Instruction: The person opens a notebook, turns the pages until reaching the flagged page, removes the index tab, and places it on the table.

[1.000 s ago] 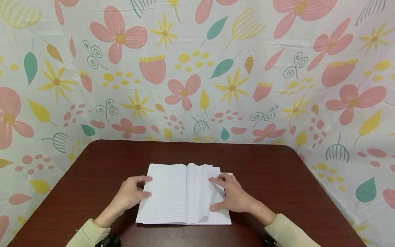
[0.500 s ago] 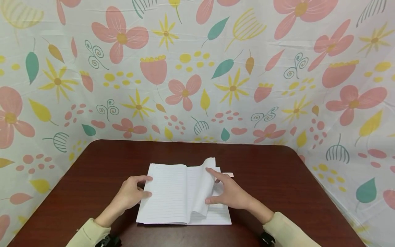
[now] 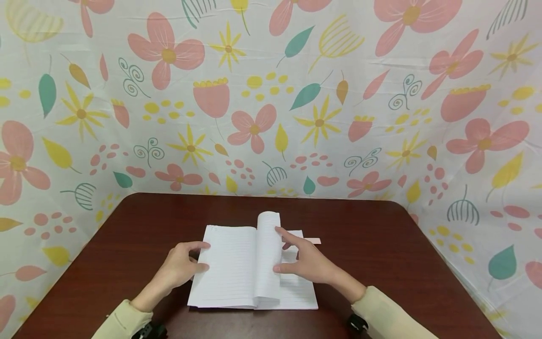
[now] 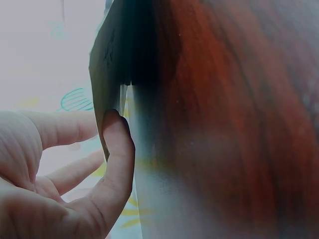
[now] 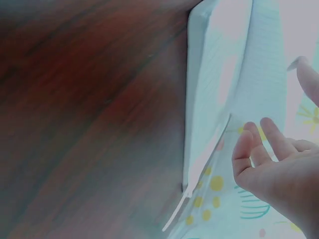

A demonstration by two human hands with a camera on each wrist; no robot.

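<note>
An open lined notebook point(image 3: 228, 268) lies in the middle of the dark table. My left hand point(image 3: 182, 266) grips its left edge, index finger at the top and thumb lower down. In the left wrist view, one finger of the left hand point(image 4: 107, 184) presses against the cover's underside point(image 4: 107, 74). My right hand point(image 3: 311, 259) holds a raised page point(image 3: 267, 259) by its free edge, thumb below and index finger above. The page curls over towards the middle fold. In the right wrist view, the other fingers point(image 5: 269, 134) bend beside the page, touching nothing visible.
A narrow pale pink strip point(image 3: 313, 240) sticks out past the notebook's right side. The brown table point(image 3: 364, 235) has a far edge close to a flower-patterned cloth point(image 3: 271, 117), which surrounds it on the back and sides.
My right hand has moved left, carrying the page from the right side towards the fold and lifting its far end. My left hand has stayed at the notebook's left edge.
</note>
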